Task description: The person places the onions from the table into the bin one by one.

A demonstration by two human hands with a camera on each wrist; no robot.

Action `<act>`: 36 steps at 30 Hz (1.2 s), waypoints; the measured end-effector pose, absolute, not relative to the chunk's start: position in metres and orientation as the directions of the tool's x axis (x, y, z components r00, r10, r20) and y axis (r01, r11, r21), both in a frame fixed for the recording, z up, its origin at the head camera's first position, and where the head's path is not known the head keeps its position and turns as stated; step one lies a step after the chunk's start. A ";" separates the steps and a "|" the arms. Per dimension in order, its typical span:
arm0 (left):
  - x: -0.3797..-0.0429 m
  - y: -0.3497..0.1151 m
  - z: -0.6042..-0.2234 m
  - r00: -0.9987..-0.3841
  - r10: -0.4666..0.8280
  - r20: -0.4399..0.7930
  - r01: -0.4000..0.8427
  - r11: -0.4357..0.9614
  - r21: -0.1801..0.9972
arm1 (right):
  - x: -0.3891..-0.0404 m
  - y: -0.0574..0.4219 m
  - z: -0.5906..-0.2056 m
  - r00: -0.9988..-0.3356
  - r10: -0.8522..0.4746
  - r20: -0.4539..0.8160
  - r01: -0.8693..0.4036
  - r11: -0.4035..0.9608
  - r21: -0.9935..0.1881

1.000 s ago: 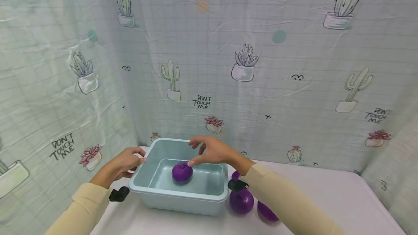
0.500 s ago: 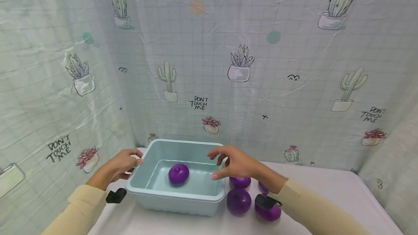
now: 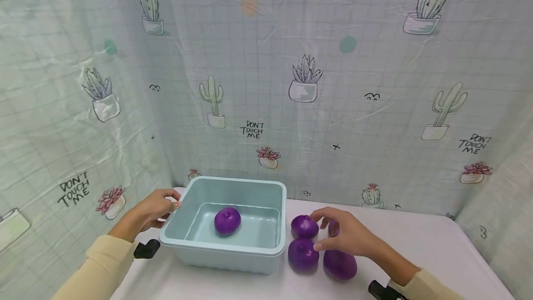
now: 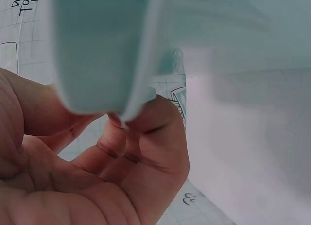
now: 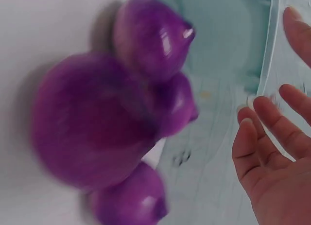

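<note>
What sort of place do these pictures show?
It is probably a small screened-off work corner: a cactus-printed cloth hangs behind and beside a white table, where a pale blue tub and purple onion-like things sit. The wider room is not visible.

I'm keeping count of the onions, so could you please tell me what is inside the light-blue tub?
One purple onion sits inside the light-blue tub, near the middle. What lies directly beneath it is covered, and the near rim hides the inner face below it.
</note>
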State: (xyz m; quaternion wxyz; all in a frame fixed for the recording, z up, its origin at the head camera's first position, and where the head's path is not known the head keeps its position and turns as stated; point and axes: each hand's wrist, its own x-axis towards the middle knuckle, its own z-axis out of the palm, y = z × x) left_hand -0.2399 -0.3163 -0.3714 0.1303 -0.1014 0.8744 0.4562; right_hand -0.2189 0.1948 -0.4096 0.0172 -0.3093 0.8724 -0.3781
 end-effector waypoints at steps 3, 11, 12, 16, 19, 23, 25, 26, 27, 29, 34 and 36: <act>-0.239 -0.317 -0.372 -0.946 -0.056 -0.319 -0.294 0.561 0.774 | -0.212 0.213 -0.421 -0.844 -0.496 0.204 -0.503 0.600 -0.622; -0.235 -0.321 -0.373 -0.946 -0.064 -0.318 -0.297 0.562 0.772 | -0.196 0.231 -0.454 -0.891 -0.415 0.182 -0.445 0.727 -0.522; -0.235 -0.322 -0.373 -0.946 -0.065 -0.317 -0.296 0.565 0.770 | -0.194 0.230 -0.458 -0.894 -0.409 0.181 -0.441 0.738 -0.510; -0.233 -0.324 -0.374 -0.948 -0.066 -0.312 -0.293 0.565 0.771 | -0.190 0.229 -0.474 -0.905 -0.390 0.171 -0.422 0.765 -0.487; -0.234 -0.324 -0.374 -0.947 -0.058 -0.317 -0.295 0.554 0.778 | -0.188 0.229 -0.481 -0.921 -0.363 0.139 -0.381 0.770 -0.512; -0.234 -0.323 -0.375 -0.943 -0.059 -0.327 -0.305 0.546 0.780 | -0.185 0.229 -0.487 -0.935 -0.345 0.079 -0.328 0.762 -0.558; -0.235 -0.323 -0.375 -0.944 -0.057 -0.326 -0.303 0.545 0.781 | -0.184 0.229 -0.489 -0.934 -0.353 0.062 -0.323 0.756 -0.569; -0.235 -0.323 -0.375 -0.944 -0.054 -0.326 -0.301 0.545 0.782 | -0.183 0.230 -0.490 -0.931 -0.359 0.058 -0.326 0.752 -0.573; -0.236 -0.322 -0.375 -0.944 -0.052 -0.324 -0.299 0.545 0.783 | -0.183 0.230 -0.491 -0.929 -0.365 0.057 -0.330 0.750 -0.574; -0.237 -0.322 -0.374 -0.945 -0.048 -0.324 -0.297 0.543 0.785 | -0.183 0.231 -0.492 -0.924 -0.376 0.063 -0.341 0.742 -0.577; -0.239 -0.321 -0.375 -0.946 -0.044 -0.322 -0.293 0.541 0.788 | -0.182 0.232 -0.490 -0.920 -0.385 0.074 -0.348 0.714 -0.607; -0.240 -0.320 -0.375 -0.947 -0.042 -0.319 -0.290 0.540 0.790 | -0.182 0.231 -0.489 -0.921 -0.381 0.084 -0.349 0.707 -0.615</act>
